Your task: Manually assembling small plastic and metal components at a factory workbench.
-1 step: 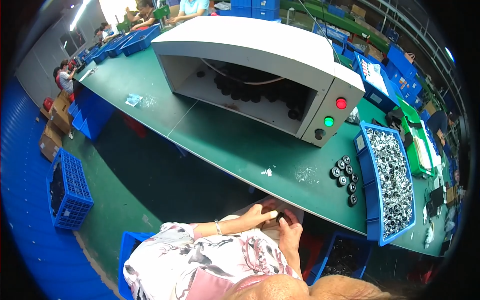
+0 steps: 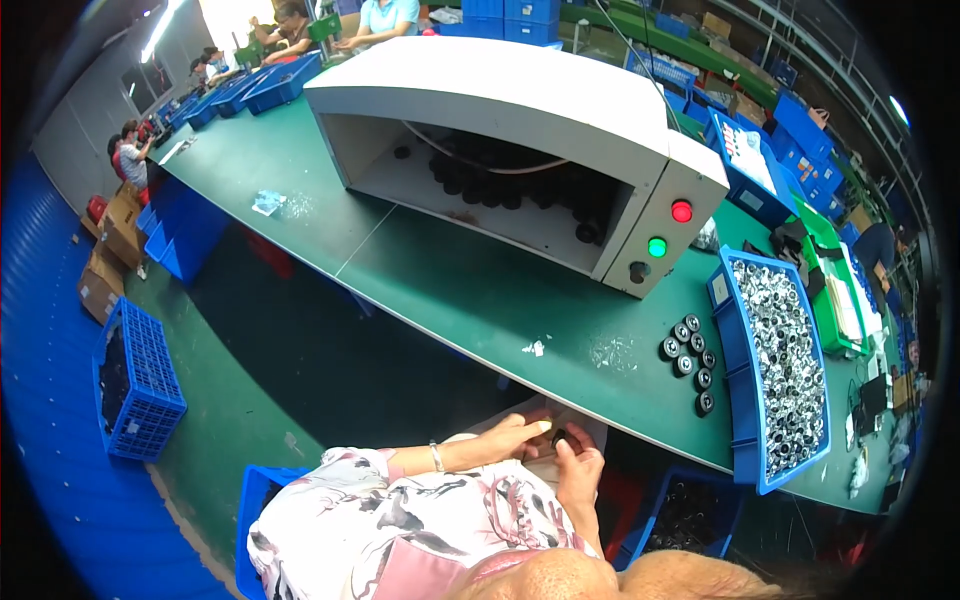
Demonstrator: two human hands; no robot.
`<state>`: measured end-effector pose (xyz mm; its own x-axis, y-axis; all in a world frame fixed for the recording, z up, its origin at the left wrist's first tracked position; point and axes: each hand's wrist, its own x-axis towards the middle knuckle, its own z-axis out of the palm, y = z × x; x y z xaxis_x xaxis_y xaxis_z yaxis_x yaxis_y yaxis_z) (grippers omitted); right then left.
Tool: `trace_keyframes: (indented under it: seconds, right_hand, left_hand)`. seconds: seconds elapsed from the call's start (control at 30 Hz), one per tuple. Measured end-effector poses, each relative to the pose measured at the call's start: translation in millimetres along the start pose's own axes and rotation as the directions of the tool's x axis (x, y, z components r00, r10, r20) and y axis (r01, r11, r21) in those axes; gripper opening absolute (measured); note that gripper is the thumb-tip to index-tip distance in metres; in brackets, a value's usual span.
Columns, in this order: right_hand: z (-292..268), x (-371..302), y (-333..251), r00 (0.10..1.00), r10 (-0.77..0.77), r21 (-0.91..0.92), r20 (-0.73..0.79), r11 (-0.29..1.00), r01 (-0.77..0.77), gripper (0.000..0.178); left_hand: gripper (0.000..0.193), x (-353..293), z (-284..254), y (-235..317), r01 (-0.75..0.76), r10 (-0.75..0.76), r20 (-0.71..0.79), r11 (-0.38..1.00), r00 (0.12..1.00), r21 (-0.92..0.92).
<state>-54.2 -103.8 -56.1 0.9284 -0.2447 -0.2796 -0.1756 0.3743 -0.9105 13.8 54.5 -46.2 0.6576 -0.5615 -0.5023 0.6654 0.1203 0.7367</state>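
Note:
Low in front of my body, just below the table's near edge, my two hands almost meet. My right hand point(image 2: 579, 468) pinches a small round black part point(image 2: 559, 437) between thumb and fingers. Right beside it, my left hand point(image 2: 517, 434) has its fingers curled in; whatever they hold, if anything, is hidden. On the green tabletop point(image 2: 480, 310) ahead and to the right, several black round parts with ring-shaped tops point(image 2: 684, 366) stand in a loose group. A blue bin point(image 2: 741, 385) next to them is full of small shiny silver-and-black pieces.
A white box-shaped machine point(image 2: 500, 85) with an open front holds several black parts; red and green lights show on its side. A blue bin point(image 2: 648, 520) of dark pieces sits below the table's edge at right. Other people point(image 2: 388, 18) sit far off.
My fingers have shifted slightly, and the black part in my right hand shows a little more clearly between the two hands. Things on the table have stayed in place.

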Motion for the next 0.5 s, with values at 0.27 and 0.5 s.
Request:
trace_keyframes:
  seconds: [0.27,0.5]
  right_hand:
    - [8,5,4,0.991,0.013,0.040,0.130,0.999,-0.018,0.042]
    - [-2,9,13,0.989,0.148,0.332,0.007,0.933,-0.142,0.036]
  left_hand:
    - [0.039,10,-6,-13,-0.283,0.243,0.154,0.887,0.958,0.365]
    - [0.043,9,-7,-3,-0.453,0.374,0.260,0.668,0.890,0.590]
